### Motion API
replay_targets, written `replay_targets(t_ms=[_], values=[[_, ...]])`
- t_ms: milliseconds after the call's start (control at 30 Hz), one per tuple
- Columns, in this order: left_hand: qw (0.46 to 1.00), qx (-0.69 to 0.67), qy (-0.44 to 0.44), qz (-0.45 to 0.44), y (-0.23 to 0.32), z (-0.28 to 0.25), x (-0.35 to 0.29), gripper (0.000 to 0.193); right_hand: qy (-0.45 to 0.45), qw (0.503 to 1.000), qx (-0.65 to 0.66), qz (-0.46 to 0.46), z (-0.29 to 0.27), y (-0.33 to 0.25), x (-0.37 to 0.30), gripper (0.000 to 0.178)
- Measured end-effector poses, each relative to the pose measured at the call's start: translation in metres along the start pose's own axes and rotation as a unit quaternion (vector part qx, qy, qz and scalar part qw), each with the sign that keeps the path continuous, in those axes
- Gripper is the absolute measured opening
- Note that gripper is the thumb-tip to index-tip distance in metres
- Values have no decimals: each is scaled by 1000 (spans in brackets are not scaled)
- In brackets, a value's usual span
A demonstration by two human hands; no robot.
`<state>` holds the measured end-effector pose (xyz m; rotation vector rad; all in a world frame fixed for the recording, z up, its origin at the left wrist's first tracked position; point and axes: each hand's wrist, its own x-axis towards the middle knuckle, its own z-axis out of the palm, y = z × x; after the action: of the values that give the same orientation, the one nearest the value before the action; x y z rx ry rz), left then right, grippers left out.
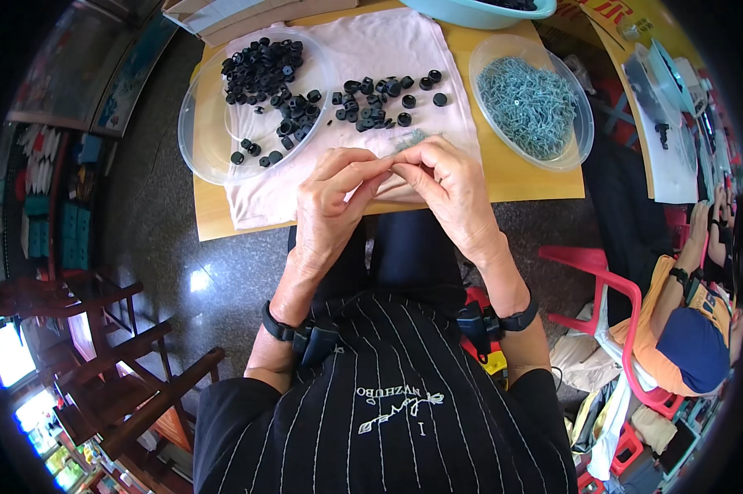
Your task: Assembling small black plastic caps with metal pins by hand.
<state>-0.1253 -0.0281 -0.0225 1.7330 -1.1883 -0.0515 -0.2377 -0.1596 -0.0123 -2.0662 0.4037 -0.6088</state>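
Observation:
My left hand (338,198) and my right hand (450,193) meet fingertip to fingertip above the near edge of a pale pink cloth (260,198). Both are pinched closed; whatever sits between the fingertips is too small and covered to make out. Just beyond them on the cloth lies a small group of thin grey metal pieces (408,140), partly hidden by my fingers. Farther back, several small black round plastic parts (371,99) are spread on the cloth. To the left, a clear shallow plastic lid (203,136) holds a heap of black plastic parts (264,70).
On the right of the yellow table (544,188), a clear oval tray (581,140) is filled with small grey metal pieces (528,103). A light blue basin (470,10) and a cardboard box (248,18) stand at the back. A red plastic chair (606,276) and another person (676,329) are at the right; wooden chairs (133,370) at the left.

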Motion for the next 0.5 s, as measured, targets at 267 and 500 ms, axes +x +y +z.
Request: replay_targets(t_ms=[267, 500], values=[[976, -133, 52, -162, -15, -6, -8, 8, 13, 994, -110, -18, 8, 0, -8, 20], [985, -76, 1, -154, -1, -9, -6, 8, 16, 990, -138, -33, 19, 6, -6, 19]])
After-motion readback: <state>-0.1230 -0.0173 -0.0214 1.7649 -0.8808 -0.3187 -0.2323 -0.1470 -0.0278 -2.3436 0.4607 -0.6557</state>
